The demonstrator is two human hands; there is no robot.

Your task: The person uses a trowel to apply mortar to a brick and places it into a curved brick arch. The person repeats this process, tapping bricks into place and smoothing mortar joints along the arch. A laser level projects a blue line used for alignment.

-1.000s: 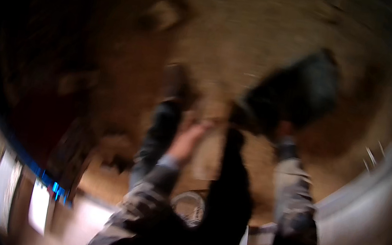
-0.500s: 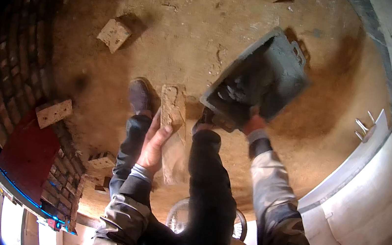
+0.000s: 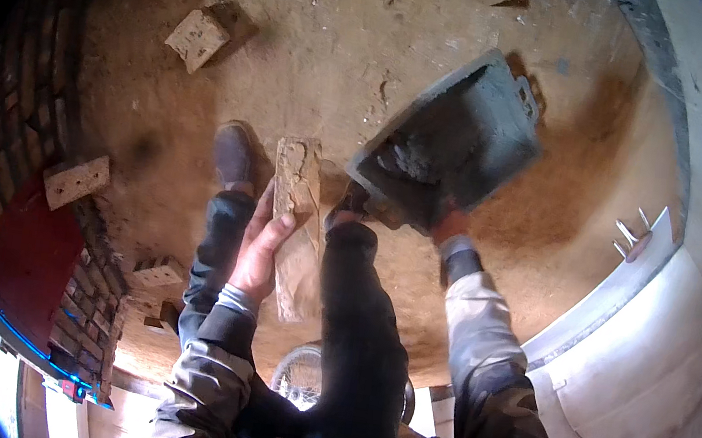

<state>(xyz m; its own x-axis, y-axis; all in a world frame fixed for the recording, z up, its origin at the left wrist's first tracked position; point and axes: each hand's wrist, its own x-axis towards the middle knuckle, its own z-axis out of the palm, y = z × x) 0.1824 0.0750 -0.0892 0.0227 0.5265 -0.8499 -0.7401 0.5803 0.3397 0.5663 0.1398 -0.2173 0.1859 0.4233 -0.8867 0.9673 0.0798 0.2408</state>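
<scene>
Between the left hand's [image 3: 258, 251] curled fingers [image 3: 276, 234] sits a pale brick [image 3: 295, 225], gripped along its edge; the right hand [image 3: 448, 226] clasps a mortar-smeared scoop [image 3: 454, 144] just beside it — seemingly the buttering step, needing a steady brick.

Your left hand [image 3: 260, 251] fingers curled in a grip, forearm up from lower edge, right hand [image 3: 448, 226] clenched, mostly hidden, arm extended forward, sleeves camouflage

right hand [image 3: 449, 228] mostly hidden behind mortar scoop [image 3: 454, 144]
</scene>
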